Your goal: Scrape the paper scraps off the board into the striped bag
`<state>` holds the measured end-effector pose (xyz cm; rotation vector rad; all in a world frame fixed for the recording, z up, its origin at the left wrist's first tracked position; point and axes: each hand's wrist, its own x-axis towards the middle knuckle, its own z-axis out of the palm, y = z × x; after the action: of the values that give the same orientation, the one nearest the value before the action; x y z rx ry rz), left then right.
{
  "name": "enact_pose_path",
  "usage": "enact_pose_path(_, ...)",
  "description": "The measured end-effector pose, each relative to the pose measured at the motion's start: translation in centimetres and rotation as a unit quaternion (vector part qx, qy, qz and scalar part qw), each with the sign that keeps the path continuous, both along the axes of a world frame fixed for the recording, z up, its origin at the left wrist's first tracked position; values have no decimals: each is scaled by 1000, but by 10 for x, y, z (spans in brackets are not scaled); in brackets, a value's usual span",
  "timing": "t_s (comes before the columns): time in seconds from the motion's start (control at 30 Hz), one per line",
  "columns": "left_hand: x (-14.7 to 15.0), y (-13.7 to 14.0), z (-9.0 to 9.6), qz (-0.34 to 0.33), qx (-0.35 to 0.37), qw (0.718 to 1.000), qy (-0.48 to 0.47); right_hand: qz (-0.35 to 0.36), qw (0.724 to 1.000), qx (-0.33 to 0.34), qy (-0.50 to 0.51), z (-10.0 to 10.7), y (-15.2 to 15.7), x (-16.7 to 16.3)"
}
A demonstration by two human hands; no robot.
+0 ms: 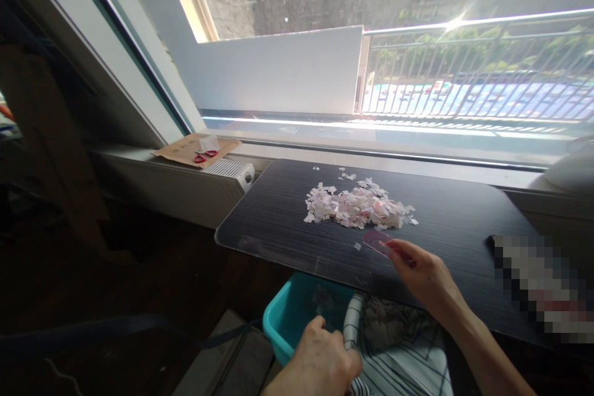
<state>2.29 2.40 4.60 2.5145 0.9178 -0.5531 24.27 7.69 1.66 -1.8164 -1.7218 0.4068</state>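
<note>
My right hand (420,269) pinches one end of a flat, clear plastic piece with pinkish-red markings (375,242), like a small ruler or protractor. It is held just above the dark table, in front of a pile of small white and pinkish paper scraps (359,205). One loose scrap (357,246) lies apart, near the plastic piece. Below the table's front edge, my left hand (320,352) is closed over the near rim of a teal bin (278,325). A few pale bits show dimly inside the bin; my left fingertips are partly hidden.
The dark tabletop (273,216) stands against a window sill. Red-handled scissors (205,156) lie on a brown envelope (174,151) above a white radiator (232,170), back left. A blurred-out object (542,284) is at the right. Striped cloth (403,352) covers the lap beside the bin.
</note>
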Motion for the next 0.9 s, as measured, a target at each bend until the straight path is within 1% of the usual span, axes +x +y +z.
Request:
enact_pose_path(0.07, 5, 0, 0, -13, 0, 1000, -2, 14, 1000, -1, 6, -2, -1, -6)
enact_pose_path(0.2, 8, -1, 1, -22, 5, 1000, -2, 87, 995, -39, 42, 0, -5, -15)
enact_pose_path(0.23, 8, -1, 2, -23, 8, 1000, -2, 90, 994, -45, 52, 0, -5, -15)
enact_pose_path(0.33, 8, -1, 4, -28, 12, 1000, 1, 62, 995, -43, 62, -1, -4, -16)
enact_pose_path(0.4, 8, -1, 6, -27, 10, 1000, 2, 69, 994, -52, 66, 0, -6, -19)
enact_pose_path(0.53, 8, -2, 13, -18, -2, 1000, 2, 154, 980, -91, 89, 8, -19, -31)
enact_pose_path(0.6, 8, -1, 17, -16, -6, 1000, 4, 166, 977, -100, 94, 11, -24, -33)
enact_pose_path(0.67, 8, 1, 17, -13, -3, 1000, 8, 146, 980, -93, 96, 10, -24, -30)
enact_pose_path(0.73, 5, 2, 13, -13, 0, 1000, 9, 107, 988, -71, 88, 6, -20, -21)
enact_pose_path(0.83, -4, 4, -2, -6, 10, 1000, 14, 28, 998, -19, 43, 0, -8, -6)
enact_pose_path(0.9, -16, 3, -16, 8, 21, 999, 30, -12, 1000, 11, 8, -1, 3, 0)
